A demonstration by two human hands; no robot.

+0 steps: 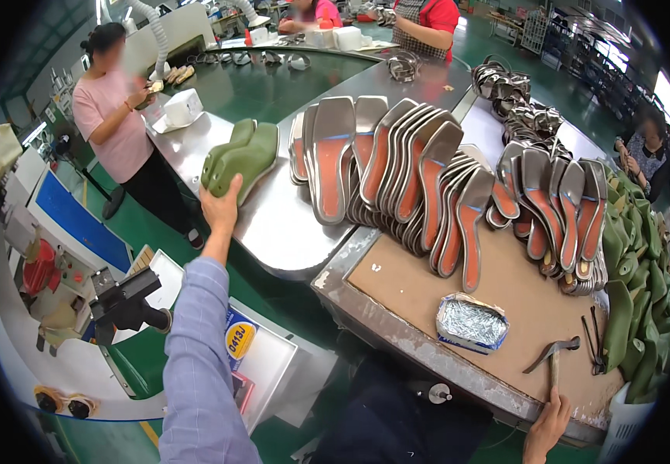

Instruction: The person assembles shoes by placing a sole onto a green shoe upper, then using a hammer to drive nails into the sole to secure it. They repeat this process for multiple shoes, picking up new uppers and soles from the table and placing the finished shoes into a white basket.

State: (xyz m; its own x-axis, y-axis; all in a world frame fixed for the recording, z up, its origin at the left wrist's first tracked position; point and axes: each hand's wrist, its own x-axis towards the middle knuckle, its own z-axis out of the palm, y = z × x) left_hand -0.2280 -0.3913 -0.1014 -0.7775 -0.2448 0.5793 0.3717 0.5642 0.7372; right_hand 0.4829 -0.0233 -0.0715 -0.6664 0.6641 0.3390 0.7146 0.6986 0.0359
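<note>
Two work areas: a long polished metal surface runs off toward the far side, and a worn brown-topped surface stands near, scuffed metal along its edge. Co-worker in a pink top at far left, beyond the metal surface, both hands raised around a small pale item. Large heap of green foot-shaped forms at the right end of the brown-topped surface. Sole-shaped pieces, grey-rimmed with rusty-orange panels, in two groups: a broad row leaning in overlapping ranks, mid-scene, and a smaller cluster to its right, near the heap. Pair of green forms at the left edge of the metal surface, side by side, one partly behind the other. Left hand, arm extended, is curled around the near end of the closer form, thumb on the upper side; remaining fingers mostly hidden. Open carton, blue and white, on the brown top, filled with small shiny nails. Hammer at the near edge, dark curved head over the brown top; right hand closed around the lower handle. Slim black tool just beside the heap.
</note>
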